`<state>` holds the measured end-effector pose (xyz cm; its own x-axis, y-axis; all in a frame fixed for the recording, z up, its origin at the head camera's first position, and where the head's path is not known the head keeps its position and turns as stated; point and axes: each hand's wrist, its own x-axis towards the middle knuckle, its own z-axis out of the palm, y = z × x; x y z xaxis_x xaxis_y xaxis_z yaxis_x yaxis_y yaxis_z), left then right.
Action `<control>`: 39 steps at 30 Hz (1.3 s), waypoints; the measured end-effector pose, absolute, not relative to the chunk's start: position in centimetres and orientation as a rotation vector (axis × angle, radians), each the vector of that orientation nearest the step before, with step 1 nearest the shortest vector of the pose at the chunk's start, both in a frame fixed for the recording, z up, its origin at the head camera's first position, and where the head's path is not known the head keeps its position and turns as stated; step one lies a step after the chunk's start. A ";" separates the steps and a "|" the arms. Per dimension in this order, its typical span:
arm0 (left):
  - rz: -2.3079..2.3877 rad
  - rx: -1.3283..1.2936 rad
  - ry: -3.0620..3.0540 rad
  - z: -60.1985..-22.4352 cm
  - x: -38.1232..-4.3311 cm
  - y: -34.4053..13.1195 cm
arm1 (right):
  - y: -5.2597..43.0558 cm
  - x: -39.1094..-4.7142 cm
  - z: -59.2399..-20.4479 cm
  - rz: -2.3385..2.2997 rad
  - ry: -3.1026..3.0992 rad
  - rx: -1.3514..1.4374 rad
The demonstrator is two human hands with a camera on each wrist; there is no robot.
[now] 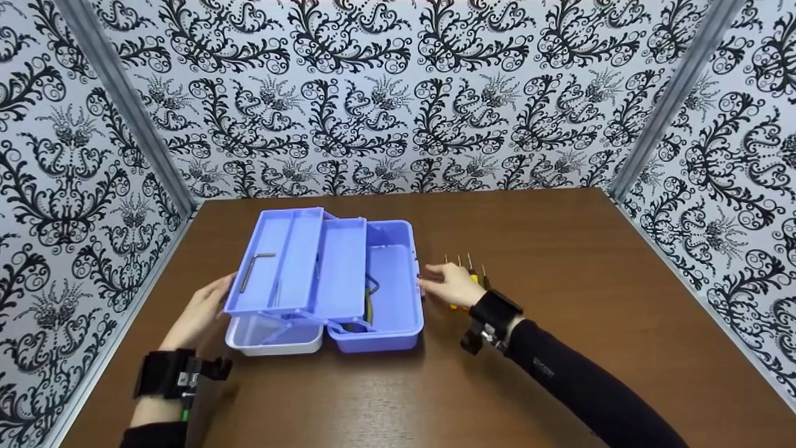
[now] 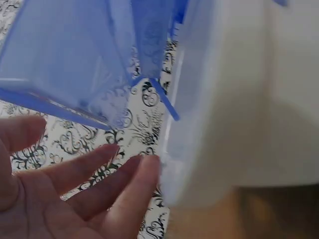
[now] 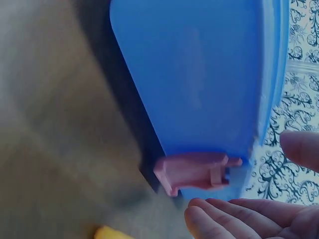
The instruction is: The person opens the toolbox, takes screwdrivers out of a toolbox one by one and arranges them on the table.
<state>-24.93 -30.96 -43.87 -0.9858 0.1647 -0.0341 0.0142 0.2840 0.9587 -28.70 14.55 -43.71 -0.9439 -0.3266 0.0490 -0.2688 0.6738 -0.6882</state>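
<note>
A lavender-blue toolbox (image 1: 388, 341) stands unfolded, its two stepped trays (image 1: 341, 261) swung out to the left over a whitish translucent lid (image 1: 273, 348). An L-shaped hex key (image 1: 248, 274) lies in the upper tray. Inside the box body, dark and yellow-green tools show partly beneath the trays. My left hand (image 1: 202, 305) is at the trays' left side, fingers loosely spread, with the lid's edge by the fingertips in the left wrist view. At the box's right wall, my right hand (image 1: 454, 286) reaches toward a reddish latch (image 3: 192, 172), fingers extended, holding nothing.
Several screwdrivers (image 1: 474, 277) with yellow handles lie right of the box, partly hidden behind the right hand. The brown table (image 1: 559, 242) meets patterned walls (image 1: 385, 93) at the back and both sides.
</note>
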 end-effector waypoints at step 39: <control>1.371 0.446 2.668 -40.6 -24.4 -30.3 | 14.6 -30.6 -45.6 -1.730 2.062 -0.300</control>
